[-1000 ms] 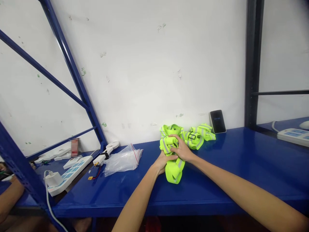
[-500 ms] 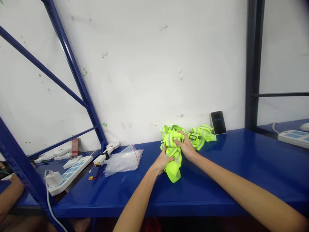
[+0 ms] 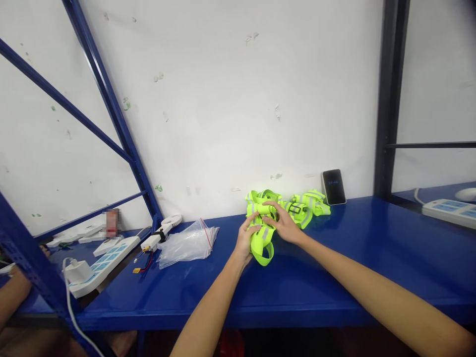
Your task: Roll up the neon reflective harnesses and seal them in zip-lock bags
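Note:
A bundle of fluorescent yellow-green reflective strap (image 3: pixel 262 239) with grey stripes is gathered between my two hands, just above the blue table (image 3: pixel 320 267). My left hand (image 3: pixel 246 237) grips the bundle from the left, its fingers and thumb closed round the folds. From the right, my right hand (image 3: pixel 283 223) pinches the upper folds. One loop hangs below my fingers. More of the same strap, with a dark buckle (image 3: pixel 296 208), lies heaped behind and to the right, against the wall. Whether the heap joins the held part I cannot tell.
Clear plastic zip bags (image 3: pixel 189 244) lie left of my hands, beside a white handheld fan (image 3: pixel 169 225) with wires. A phone-like device (image 3: pixel 333 187) leans on the wall. Power strips (image 3: pixel 106 265) lie beyond the blue frame post (image 3: pixel 111 94). Another person's arm (image 3: pixel 13 295) shows at far left.
My hands have drawn the strap together into a tighter bundle, and the hanging loop is shorter and higher. My left hand has turned upward round the folds. The view has shifted slightly.

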Demonstrator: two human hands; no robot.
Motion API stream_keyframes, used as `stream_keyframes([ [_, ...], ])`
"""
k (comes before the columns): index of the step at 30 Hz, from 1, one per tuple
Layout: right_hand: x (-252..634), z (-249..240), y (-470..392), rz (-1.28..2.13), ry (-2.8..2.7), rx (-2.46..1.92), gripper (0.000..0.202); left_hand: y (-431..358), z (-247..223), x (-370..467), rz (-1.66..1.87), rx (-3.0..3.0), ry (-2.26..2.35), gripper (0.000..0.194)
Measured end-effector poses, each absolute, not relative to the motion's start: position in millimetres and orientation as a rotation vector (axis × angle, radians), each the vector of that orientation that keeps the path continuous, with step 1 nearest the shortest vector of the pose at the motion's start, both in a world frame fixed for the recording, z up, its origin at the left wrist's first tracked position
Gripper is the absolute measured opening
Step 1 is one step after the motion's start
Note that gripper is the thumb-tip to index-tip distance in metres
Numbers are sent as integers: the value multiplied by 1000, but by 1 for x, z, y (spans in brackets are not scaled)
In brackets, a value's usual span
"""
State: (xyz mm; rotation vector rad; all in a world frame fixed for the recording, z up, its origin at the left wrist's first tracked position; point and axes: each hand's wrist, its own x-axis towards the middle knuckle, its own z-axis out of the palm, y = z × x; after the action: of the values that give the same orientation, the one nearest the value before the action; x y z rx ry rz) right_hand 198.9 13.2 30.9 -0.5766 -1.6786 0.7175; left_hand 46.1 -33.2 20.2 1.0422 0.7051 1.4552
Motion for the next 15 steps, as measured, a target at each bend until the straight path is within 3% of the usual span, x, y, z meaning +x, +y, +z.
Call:
stream_keyframes([
  [5,196,26,19,882,-1586,-469,42,-41,29,42,1365,939,488,66],
  [12,184,4,31,1273,-1310,-544,61,-47,30,40,1289,1122,425,113],
  [15,181,-1,31,1286,-1282,-616,57,-35,18,46,1373,1223,604,118],
])
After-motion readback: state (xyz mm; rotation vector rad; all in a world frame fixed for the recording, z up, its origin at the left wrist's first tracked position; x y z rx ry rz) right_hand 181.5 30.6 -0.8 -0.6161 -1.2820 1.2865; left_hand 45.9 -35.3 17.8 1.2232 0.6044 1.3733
